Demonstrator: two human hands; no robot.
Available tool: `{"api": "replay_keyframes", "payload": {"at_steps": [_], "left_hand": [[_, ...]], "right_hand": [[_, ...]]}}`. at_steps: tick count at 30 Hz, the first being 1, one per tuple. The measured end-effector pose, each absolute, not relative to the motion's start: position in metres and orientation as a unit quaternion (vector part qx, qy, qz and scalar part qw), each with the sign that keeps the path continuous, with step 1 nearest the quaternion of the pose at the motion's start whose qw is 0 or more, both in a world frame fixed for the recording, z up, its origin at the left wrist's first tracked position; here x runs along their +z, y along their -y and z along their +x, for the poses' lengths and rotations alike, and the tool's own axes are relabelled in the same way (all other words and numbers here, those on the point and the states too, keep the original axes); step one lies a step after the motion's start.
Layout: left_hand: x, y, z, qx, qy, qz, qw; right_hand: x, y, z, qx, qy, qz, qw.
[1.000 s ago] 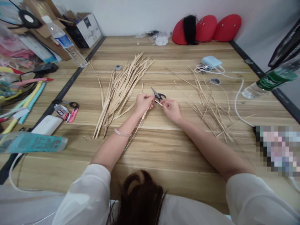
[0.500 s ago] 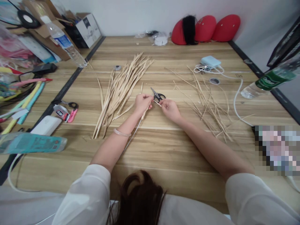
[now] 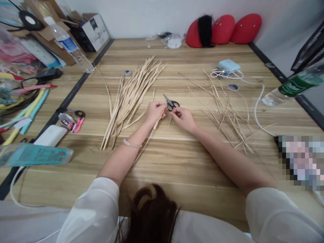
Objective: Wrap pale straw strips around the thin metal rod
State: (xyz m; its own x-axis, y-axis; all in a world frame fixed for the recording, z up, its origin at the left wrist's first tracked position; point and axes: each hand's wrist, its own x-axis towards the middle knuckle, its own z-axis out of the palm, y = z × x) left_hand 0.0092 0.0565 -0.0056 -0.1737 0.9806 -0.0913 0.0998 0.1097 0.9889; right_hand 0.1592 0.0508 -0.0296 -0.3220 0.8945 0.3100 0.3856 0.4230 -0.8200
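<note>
My left hand is closed around a thin wire whose upper part is wrapped with pale straw. The wire's bare lower end runs down beside my left forearm. Close by on the right, my right hand pinches a narrow straw strip, mostly hidden by the fingers, which leads toward my left fingertips. Black-handled scissors lie on the table just beyond both hands. A large bundle of flat straw strips lies to the left, and thinner loose straws are scattered to the right.
A wooden table spans the view. On the left are a water bottle, a teal-labelled bottle and pink-handled snips. On the right are a light-blue charger with white cable, a tape roll and a green-labelled bottle. Red caps stand behind.
The strip stretched between my hands shows less now, and my right fingers have curled in slightly nearer my left hand. A thin straw end hangs under them. My left hand has barely moved.
</note>
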Motion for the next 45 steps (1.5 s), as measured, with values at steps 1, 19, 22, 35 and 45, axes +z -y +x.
{"api": "replay_keyframes", "payload": {"at_steps": [1,19,22,35,45], "left_hand": [[-0.005,-0.056,0.010,0.485,-0.592,0.458,0.452],[-0.004,-0.055,0.012,0.486,-0.590,0.452,0.460],[-0.003,-0.055,0.012,0.482,-0.591,0.453,0.462],[-0.013,-0.059,0.012,0.477,-0.584,0.482,0.446],[-0.013,-0.058,0.012,0.473,-0.583,0.490,0.443]], "right_hand": [[-0.030,-0.050,0.159,0.338,0.743,-0.428,0.389],[-0.027,-0.049,0.161,0.339,0.780,-0.419,0.319],[-0.024,-0.048,0.161,0.295,0.805,-0.425,0.289],[-0.024,-0.050,0.163,0.273,0.816,-0.408,0.306],[-0.023,-0.053,0.165,0.251,0.824,-0.415,0.294]]}}
